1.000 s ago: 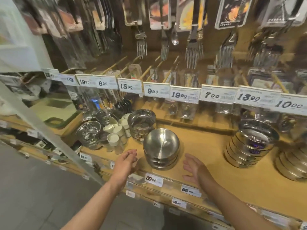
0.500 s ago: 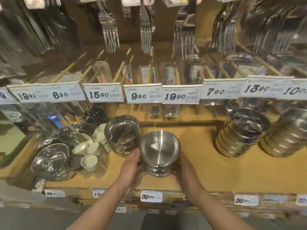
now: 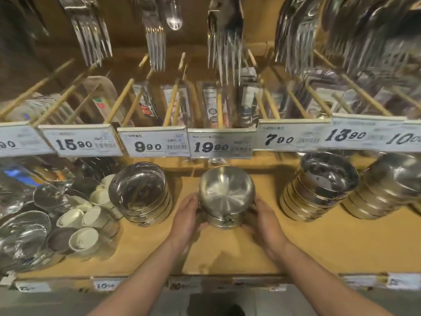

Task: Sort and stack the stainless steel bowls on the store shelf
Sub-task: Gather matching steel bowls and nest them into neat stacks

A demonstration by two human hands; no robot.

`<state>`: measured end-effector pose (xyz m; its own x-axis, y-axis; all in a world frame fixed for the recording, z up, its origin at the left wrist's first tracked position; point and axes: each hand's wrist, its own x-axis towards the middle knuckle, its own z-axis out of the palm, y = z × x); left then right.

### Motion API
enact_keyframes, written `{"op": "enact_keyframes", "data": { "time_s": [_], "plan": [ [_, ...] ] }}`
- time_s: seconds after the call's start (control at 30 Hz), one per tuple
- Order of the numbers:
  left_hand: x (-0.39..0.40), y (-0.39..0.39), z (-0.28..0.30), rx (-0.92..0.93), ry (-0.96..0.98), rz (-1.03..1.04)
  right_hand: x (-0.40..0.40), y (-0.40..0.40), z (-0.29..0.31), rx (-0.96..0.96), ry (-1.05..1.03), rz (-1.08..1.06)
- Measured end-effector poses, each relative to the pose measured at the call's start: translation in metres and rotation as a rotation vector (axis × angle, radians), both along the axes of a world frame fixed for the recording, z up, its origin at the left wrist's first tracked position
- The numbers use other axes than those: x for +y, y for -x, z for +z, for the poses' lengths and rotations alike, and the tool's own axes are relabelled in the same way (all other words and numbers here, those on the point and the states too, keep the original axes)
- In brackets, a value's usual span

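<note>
Since the earlier frames both hands have closed in from open air in front of the shelf to the sides of the middle stack, and the view has come nearer and squarer to it.

Left hand (image 3: 185, 215) lies against the left flank of the bowl stack (image 3: 226, 197), fingers curved round its lower wall. Right hand (image 3: 264, 216) mirrors it on the right flank, fingers curled under the base. Judgement: both hands grasp the stack; fingertips on the far side are hidden, so the firmness of the hold cannot be confirmed.

Location: the stack stands on the shelf (image 3: 227, 252) near mid-depth, directly below the 19.90 tag (image 3: 222, 144). The top bowl tilts its mouth toward the camera; the stack's axis leans slightly forward rather than standing true.

Neighbours: a polished stack (image 3: 140, 192) stands to the left, apart from the left hand. A banded stack (image 3: 321, 188) stands well apart to the right, with another stack (image 3: 387, 188) beside it. Small white cups (image 3: 85, 226) and loose steel pieces lie at far left.

Governing relation: the stack sits squarely between the two hands, equally near to each, with its axis roughly upright. Judgement: a move to either side must keep that axis upright, or the tilted top bowl may slide. The gap to the left is the narrower; the run of bare shelf to the right is the wider.
</note>
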<state>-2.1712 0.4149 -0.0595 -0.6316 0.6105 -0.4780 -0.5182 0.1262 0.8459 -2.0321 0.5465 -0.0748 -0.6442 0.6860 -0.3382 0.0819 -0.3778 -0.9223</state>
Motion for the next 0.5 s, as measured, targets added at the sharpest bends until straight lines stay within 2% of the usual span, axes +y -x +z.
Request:
{"op": "enact_keyframes", "data": {
  "time_s": [0.13, 0.27, 0.5],
  "plan": [
    [0.007, 0.004, 0.001, 0.052, 0.03, -0.004, 0.018, 0.0, 0.0, -0.029, -0.004, -0.012],
    [0.014, 0.012, 0.005, 0.296, 0.122, 0.007, 0.034, 0.001, 0.005, -0.06, -0.078, -0.018],
    [0.015, 0.011, 0.001, 0.305, 0.123, 0.029, 0.036, 0.005, 0.004, -0.021, -0.141, 0.073]
  ]
}}
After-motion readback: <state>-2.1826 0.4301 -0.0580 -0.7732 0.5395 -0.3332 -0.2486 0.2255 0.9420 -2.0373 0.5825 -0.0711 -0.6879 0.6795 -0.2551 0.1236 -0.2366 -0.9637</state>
